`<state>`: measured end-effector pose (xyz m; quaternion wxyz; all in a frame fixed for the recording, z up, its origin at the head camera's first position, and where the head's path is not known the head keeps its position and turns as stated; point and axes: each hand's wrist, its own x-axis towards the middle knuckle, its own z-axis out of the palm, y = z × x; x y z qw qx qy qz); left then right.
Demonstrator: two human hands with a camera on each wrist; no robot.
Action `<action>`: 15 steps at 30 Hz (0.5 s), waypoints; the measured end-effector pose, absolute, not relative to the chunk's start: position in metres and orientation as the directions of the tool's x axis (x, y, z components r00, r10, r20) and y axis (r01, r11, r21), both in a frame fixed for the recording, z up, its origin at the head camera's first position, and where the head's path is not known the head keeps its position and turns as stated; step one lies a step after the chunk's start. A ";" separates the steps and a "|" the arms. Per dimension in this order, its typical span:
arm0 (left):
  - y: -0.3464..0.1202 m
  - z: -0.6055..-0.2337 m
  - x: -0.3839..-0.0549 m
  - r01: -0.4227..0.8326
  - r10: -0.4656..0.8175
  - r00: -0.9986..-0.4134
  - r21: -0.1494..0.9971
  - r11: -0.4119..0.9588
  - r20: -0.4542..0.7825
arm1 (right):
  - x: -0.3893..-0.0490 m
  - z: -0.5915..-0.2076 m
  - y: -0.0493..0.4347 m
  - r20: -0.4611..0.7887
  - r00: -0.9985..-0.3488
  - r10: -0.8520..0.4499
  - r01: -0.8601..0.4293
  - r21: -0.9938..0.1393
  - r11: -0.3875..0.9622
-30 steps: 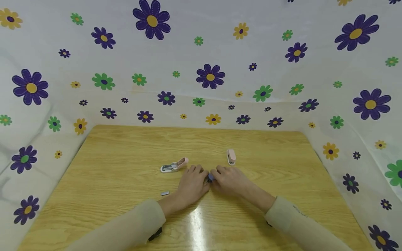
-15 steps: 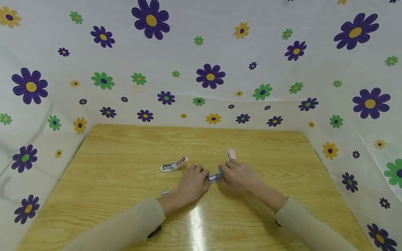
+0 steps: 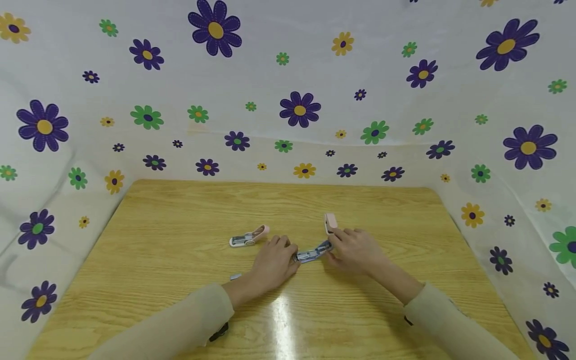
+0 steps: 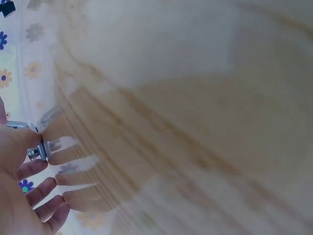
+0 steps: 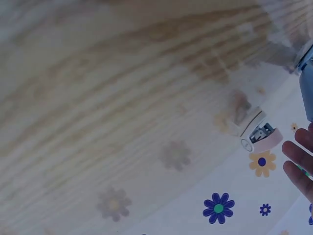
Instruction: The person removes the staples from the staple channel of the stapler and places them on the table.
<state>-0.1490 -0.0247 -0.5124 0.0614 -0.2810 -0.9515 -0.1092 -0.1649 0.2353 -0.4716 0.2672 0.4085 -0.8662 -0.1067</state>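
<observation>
A small blue stapler (image 3: 310, 256), swung wide with its metal channel showing, lies between both hands in the head view. My left hand (image 3: 273, 260) grips its left end; in the left wrist view the thumb and fingers (image 4: 33, 169) close on the metal end. At the other end, my right hand (image 3: 357, 251) pinches the raised blue cover between thumb and fingers. Part of that blue cover (image 5: 307, 88) shows at the right wrist view's edge, above the fingers (image 5: 297, 154). The hands hide both stapler ends.
On the wooden table (image 3: 180, 210), a pink-and-white stapler (image 3: 244, 240) lies swung apart beyond the left hand. Another pink stapler (image 3: 330, 221) stands just behind the right hand. A short strip of staples (image 3: 235, 276) lies beside the left wrist. Flowered cloth surrounds the table.
My right hand has moved right, away from the left hand, swinging the blue stapler's cover back and exposing its metal channel. My left hand has stayed nearly in place.
</observation>
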 end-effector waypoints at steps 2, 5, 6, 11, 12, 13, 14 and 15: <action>-0.025 -0.513 -0.149 0.553 0.527 -0.831 0.167 0.816 0.175 | -0.165 -0.474 0.238 0.366 -0.539 -0.759 -0.644 0.402 0.651; -0.026 -0.512 -0.149 0.559 0.535 -0.827 0.156 0.814 0.173 | -0.164 -0.479 0.243 0.366 -0.557 -0.745 -0.634 0.392 0.666; -0.026 -0.512 -0.149 0.560 0.537 -0.826 0.154 0.814 0.172 | -0.164 -0.480 0.244 0.369 -0.562 -0.741 -0.633 0.385 0.672; -0.026 -0.512 -0.149 0.562 0.538 -0.825 0.150 0.814 0.172 | -0.163 -0.481 0.246 0.391 -0.577 -0.717 -0.626 0.353 0.696; -0.026 -0.512 -0.149 0.561 0.538 -0.825 0.149 0.814 0.172 | -0.162 -0.480 0.246 0.403 -0.579 -0.709 -0.623 0.342 0.703; -0.026 -0.511 -0.149 0.561 0.537 -0.826 0.149 0.814 0.172 | -0.161 -0.478 0.244 0.419 -0.586 -0.693 -0.620 0.319 0.717; -0.026 -0.511 -0.149 0.560 0.536 -0.826 0.148 0.815 0.172 | -0.160 -0.476 0.242 0.432 -0.604 -0.669 -0.615 0.280 0.737; -0.026 -0.511 -0.149 0.559 0.536 -0.827 0.149 0.816 0.171 | -0.158 -0.474 0.240 0.445 -0.629 -0.638 -0.609 0.227 0.760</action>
